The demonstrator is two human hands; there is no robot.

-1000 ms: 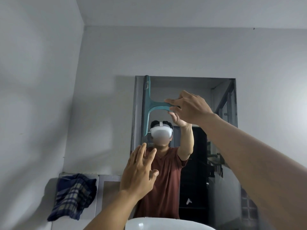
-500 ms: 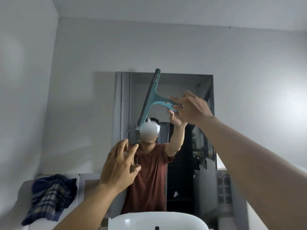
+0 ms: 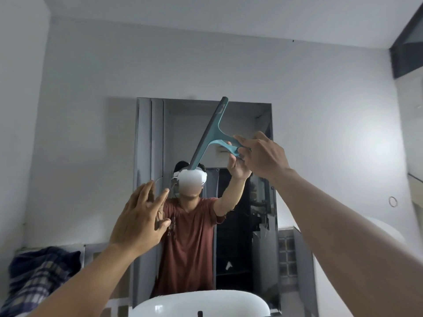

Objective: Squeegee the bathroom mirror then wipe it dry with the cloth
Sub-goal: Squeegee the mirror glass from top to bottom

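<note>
Two hands are working at the mirror (image 3: 242, 124). The right hand (image 3: 263, 156) is pinching the handle of the squeegee (image 3: 210, 136), whose blade is now leaning off vertical, top end at the mirror's upper edge and lower end down toward the left hand; a second ago it was standing upright nearer the mirror's left side. That suggests the squeegee stroke is travelling rightward across the glass, so the first step is under way and drying is not yet begun. The left hand (image 3: 142, 218) is hovering below and left of the blade, fingers spread, holding nothing; whether it is touching the glass cannot be told. The cloth (image 3: 39, 275) is lying bunched on a ledge far left of and below the left hand, untouched. The sink (image 3: 201, 303), below both hands, is showing no contents in its visible part.
</note>
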